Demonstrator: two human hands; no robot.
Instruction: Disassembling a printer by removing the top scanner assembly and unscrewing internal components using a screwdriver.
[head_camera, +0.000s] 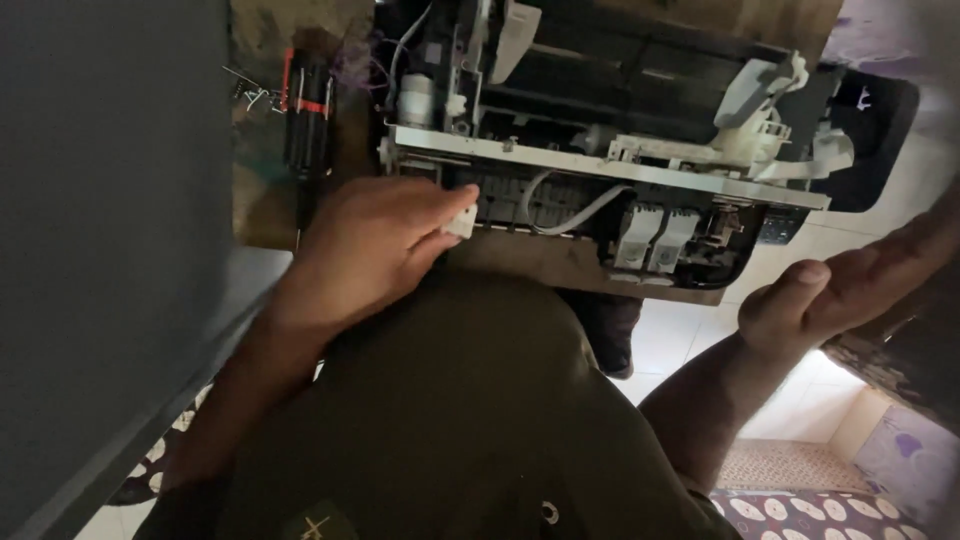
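Pinching a small white plastic part (461, 218), the left hand (375, 240) touches the opened grey-and-black printer (600, 130). The right hand (850, 290) lies open, empty, beside it.

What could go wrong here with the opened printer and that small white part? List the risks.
1. The left hand pinches a small white plastic part at the edge of the opened black-and-white printer; forcing it might snap it.
2. A thin white tube loops close by and could get snagged.
3. The right hand rests open off the printer, so the chassis may shift.
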